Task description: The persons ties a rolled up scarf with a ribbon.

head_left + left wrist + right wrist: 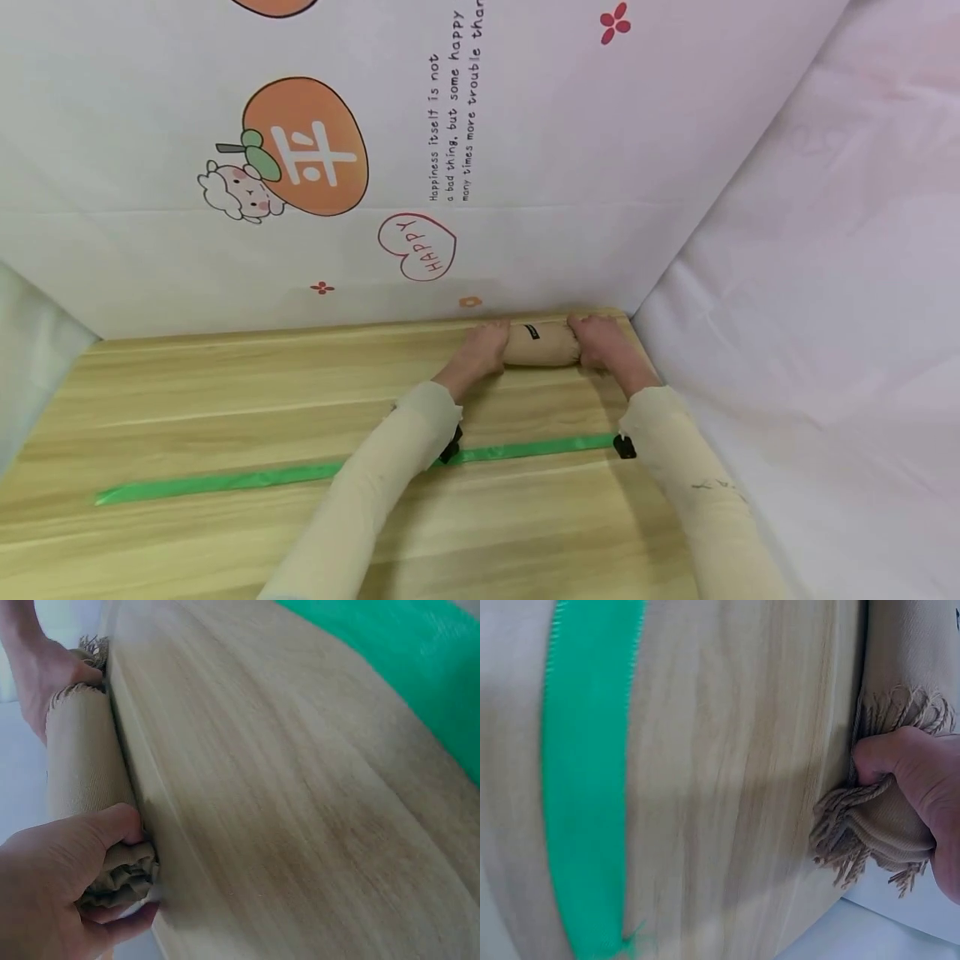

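A tan fringed scarf, rolled into a cylinder with a small dark label on top, lies at the far right of the wooden table. My left hand grips its left end; in the left wrist view the thumb of that hand lies over the roll and the folded layers show at the end. My right hand grips the right end. Up close in the right wrist view, the right thumb presses on the roll, with twisted tassels spilling out beside it.
A green tape strip runs across the table in front of the scarf. Behind the table's far edge stands a white printed backdrop. White cloth hangs close along the right side. Black wrist devices show beneath the sleeves.
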Action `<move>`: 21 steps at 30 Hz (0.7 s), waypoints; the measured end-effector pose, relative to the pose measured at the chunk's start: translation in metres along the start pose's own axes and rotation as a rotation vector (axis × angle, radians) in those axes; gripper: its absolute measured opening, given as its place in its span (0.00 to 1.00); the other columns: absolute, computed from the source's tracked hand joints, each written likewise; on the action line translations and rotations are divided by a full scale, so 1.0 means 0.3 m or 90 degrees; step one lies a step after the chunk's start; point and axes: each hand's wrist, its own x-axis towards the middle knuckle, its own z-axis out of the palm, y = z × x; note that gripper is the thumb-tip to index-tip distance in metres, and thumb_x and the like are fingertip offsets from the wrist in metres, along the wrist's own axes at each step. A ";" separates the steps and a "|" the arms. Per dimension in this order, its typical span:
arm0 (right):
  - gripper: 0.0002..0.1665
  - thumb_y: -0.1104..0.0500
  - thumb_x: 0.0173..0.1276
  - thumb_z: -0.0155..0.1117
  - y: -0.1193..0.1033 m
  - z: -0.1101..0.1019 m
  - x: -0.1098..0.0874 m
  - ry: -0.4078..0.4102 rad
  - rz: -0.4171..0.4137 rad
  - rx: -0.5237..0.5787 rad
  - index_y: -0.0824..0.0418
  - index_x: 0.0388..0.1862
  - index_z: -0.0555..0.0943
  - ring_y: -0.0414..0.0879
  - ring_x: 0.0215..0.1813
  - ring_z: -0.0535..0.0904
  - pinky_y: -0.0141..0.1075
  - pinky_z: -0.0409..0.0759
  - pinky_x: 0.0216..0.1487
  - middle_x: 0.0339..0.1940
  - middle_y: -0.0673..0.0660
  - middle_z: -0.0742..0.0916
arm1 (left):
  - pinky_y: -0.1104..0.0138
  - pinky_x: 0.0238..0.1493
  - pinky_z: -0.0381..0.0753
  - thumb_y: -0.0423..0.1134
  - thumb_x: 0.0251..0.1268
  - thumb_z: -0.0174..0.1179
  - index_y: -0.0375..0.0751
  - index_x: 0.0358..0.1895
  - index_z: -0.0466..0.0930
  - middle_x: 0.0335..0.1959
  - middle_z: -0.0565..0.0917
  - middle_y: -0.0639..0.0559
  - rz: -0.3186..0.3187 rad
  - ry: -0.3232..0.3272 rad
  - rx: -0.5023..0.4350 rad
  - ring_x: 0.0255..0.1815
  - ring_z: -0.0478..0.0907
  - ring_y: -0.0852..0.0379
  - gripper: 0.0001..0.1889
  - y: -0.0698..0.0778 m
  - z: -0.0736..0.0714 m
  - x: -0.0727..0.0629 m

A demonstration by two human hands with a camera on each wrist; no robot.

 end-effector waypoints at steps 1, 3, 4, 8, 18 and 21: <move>0.23 0.72 0.52 0.63 -0.005 -0.003 -0.004 0.008 -0.006 -0.005 0.61 0.47 0.71 0.59 0.38 0.82 0.56 0.80 0.45 0.32 0.61 0.84 | 0.60 0.54 0.83 0.36 0.51 0.75 0.38 0.62 0.66 0.56 0.82 0.43 0.002 0.007 -0.006 0.53 0.83 0.47 0.35 -0.003 -0.004 -0.008; 0.23 0.71 0.52 0.64 -0.016 -0.011 -0.014 0.014 -0.010 -0.009 0.61 0.48 0.71 0.57 0.34 0.81 0.53 0.80 0.41 0.29 0.61 0.83 | 0.60 0.53 0.83 0.35 0.50 0.75 0.38 0.61 0.67 0.55 0.83 0.43 0.005 0.021 -0.019 0.52 0.83 0.48 0.35 -0.010 -0.012 -0.026; 0.24 0.70 0.52 0.64 -0.021 -0.016 -0.019 0.010 -0.009 -0.010 0.61 0.49 0.71 0.56 0.33 0.80 0.52 0.80 0.39 0.29 0.61 0.83 | 0.60 0.53 0.83 0.35 0.50 0.76 0.38 0.61 0.67 0.54 0.83 0.43 0.007 0.025 -0.026 0.52 0.83 0.48 0.35 -0.013 -0.016 -0.036; 0.30 0.66 0.53 0.68 -0.048 -0.043 -0.044 -0.026 0.012 0.000 0.60 0.55 0.71 0.56 0.35 0.81 0.52 0.81 0.41 0.35 0.62 0.86 | 0.60 0.51 0.84 0.33 0.49 0.76 0.40 0.59 0.68 0.50 0.84 0.42 0.017 0.029 -0.067 0.49 0.84 0.47 0.34 -0.025 -0.030 -0.077; 0.36 0.56 0.54 0.72 -0.112 -0.120 -0.127 0.001 0.021 -0.004 0.59 0.62 0.73 0.58 0.41 0.84 0.54 0.81 0.40 0.47 0.62 0.88 | 0.55 0.58 0.80 0.34 0.45 0.78 0.37 0.60 0.72 0.54 0.82 0.39 0.053 0.080 -0.182 0.55 0.80 0.44 0.35 -0.067 -0.116 -0.167; 0.33 0.57 0.53 0.71 -0.143 -0.145 -0.147 0.023 0.024 0.007 0.59 0.59 0.73 0.58 0.39 0.83 0.54 0.79 0.37 0.44 0.61 0.88 | 0.55 0.57 0.80 0.36 0.46 0.78 0.38 0.59 0.74 0.52 0.83 0.42 0.076 0.096 -0.207 0.53 0.80 0.45 0.33 -0.092 -0.148 -0.201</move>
